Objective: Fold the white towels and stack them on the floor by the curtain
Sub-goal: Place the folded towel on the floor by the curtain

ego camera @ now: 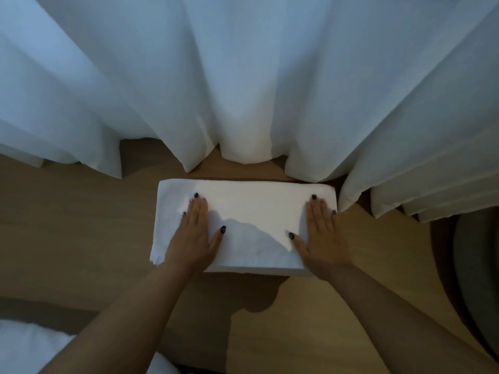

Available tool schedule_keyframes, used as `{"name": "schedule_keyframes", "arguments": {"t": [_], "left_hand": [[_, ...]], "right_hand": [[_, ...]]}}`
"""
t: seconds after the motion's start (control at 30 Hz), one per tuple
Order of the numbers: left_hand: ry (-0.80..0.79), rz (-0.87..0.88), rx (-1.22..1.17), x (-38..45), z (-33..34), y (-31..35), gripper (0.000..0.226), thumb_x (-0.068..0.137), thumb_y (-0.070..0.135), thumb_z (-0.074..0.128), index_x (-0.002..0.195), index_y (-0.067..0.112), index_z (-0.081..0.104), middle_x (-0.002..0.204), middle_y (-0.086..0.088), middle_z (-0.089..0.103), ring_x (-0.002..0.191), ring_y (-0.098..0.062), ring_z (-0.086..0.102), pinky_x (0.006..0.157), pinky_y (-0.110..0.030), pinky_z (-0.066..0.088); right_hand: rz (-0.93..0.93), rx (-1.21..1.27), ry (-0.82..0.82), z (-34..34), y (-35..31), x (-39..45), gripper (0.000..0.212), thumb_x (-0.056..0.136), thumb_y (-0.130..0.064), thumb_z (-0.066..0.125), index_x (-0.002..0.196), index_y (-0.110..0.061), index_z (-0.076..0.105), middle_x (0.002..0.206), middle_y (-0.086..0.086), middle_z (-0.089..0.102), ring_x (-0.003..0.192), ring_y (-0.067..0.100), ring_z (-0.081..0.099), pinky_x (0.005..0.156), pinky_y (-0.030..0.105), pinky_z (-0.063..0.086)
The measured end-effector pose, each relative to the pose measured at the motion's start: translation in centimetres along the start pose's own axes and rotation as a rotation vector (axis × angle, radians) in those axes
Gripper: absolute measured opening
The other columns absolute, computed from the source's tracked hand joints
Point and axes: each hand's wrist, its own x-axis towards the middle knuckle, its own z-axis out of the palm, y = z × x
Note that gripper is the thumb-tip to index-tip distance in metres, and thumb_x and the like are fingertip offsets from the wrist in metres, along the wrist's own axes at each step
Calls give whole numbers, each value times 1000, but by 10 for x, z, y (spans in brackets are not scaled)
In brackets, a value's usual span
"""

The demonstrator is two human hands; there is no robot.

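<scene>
A folded white towel point(251, 211) lies flat on the wooden floor point(81, 225), a wide rectangle just in front of the white curtain point(243, 90). My left hand point(194, 236) presses flat on the towel's left part, fingers straight and together, thumb spread. My right hand point(321, 236) presses flat on its right part in the same way. Both forearms reach in from the bottom of the view.
The curtain hangs in deep folds across the whole back and reaches the floor. More white fabric point(29, 346) lies at the bottom left corner. A dark grey rounded object point(478, 279) stands at the right edge.
</scene>
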Motion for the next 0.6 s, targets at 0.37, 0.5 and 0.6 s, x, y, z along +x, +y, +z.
{"name": "schedule_keyframes", "arguments": {"t": [0.37, 0.5, 0.6], "left_hand": [[39, 63, 65, -53, -45, 124, 74, 100, 53, 29, 156, 15, -2, 163, -2, -7, 150, -16, -5, 115, -28, -4], [71, 91, 72, -75, -64, 178, 72, 100, 54, 24, 156, 17, -2, 163, 0, -9, 149, -14, -10, 121, -32, -1], [83, 98, -6, -98, -76, 222, 70, 101, 51, 25, 156, 17, -3, 163, 0, -10, 148, -11, -13, 118, -29, -4]], "right_hand": [[-49, 178, 107, -84, -2, -71, 74, 98, -59, 11, 155, -14, 1, 163, 2, -8, 150, 17, -6, 116, 27, -1], [44, 177, 114, -119, 15, -105, 84, 90, -65, -10, 156, -14, 2, 164, 5, -4, 151, 21, -3, 121, 35, 5], [68, 66, 87, -150, 34, -132, 71, 99, -54, 4, 156, -12, 1, 163, 8, -5, 150, 24, -7, 123, 41, 6]]}}
